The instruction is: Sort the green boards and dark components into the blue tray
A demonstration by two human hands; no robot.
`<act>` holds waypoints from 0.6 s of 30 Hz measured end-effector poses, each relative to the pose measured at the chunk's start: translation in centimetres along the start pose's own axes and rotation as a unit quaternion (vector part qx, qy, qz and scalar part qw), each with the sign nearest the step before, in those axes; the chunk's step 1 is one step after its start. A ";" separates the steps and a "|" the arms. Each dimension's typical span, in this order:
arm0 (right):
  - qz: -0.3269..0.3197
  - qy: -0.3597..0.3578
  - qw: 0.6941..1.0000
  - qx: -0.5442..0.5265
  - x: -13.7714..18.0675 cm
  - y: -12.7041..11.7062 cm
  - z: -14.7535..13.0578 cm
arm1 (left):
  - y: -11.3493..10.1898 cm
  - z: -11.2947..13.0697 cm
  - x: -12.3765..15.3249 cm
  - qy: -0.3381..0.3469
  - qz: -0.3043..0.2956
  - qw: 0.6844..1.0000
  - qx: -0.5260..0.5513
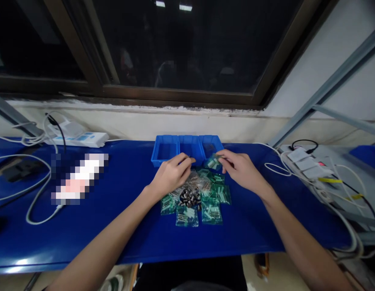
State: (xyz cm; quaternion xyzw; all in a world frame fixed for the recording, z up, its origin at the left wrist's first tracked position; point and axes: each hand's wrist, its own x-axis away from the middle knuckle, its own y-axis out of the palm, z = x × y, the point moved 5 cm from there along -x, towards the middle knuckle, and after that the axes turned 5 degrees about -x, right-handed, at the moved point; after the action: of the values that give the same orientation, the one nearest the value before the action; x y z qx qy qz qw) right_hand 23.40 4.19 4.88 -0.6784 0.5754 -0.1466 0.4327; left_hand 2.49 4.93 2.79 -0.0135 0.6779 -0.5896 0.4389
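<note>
My right hand pinches a small clear green-tinted bag by its right edge, just in front of the right-hand blue bin. Pale plug-like pieces show inside the bag. At the front of the middle bin, my left hand is closed, thumb against fingers; what it grips, if anything, is too small to name. Below both hands lies a heap of similar bags holding pale plugs and thin metal screws. Loose dark metallic pieces and clear bags lie in its middle.
Three joined blue bins stand near the wall. On the left are a white power strip, cables and a blurred-out object with a cable. White adapters and cables crowd the right, beside a metal frame.
</note>
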 end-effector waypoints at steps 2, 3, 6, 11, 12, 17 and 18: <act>-0.003 -0.003 0.994 -0.106 -0.4 1.1 0.4 | -0.2 0.3 -0.1 0.004 0.012 1.000 0.009; -0.009 0.002 0.987 -0.158 -0.5 1.7 0.6 | -0.2 0.5 -0.1 0.009 0.015 1.000 0.011; -0.043 0.028 0.959 -0.280 -0.7 3.8 1.2 | 0.0 1.0 0.0 0.040 0.006 0.999 0.004; -0.049 0.043 0.930 -0.361 -0.5 5.3 1.0 | 0.2 1.5 0.2 0.087 -0.001 0.996 -0.012; -0.054 0.043 0.928 -0.366 -0.5 5.4 0.9 | 0.2 1.5 0.2 0.091 0.001 0.996 -0.015; -0.025 0.037 0.924 -0.379 -0.5 5.6 0.6 | 0.0 1.4 0.1 0.088 0.010 0.994 -0.058; -0.016 0.031 0.925 -0.378 -0.4 5.6 0.5 | -0.1 1.3 0.0 0.081 0.017 0.995 -0.064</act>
State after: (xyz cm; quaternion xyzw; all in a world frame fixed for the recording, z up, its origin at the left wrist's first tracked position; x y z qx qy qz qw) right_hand 19.97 5.01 0.49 -0.7959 0.5902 0.0535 0.1238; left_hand 3.21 3.92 2.94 0.0174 0.7478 -0.5363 0.3910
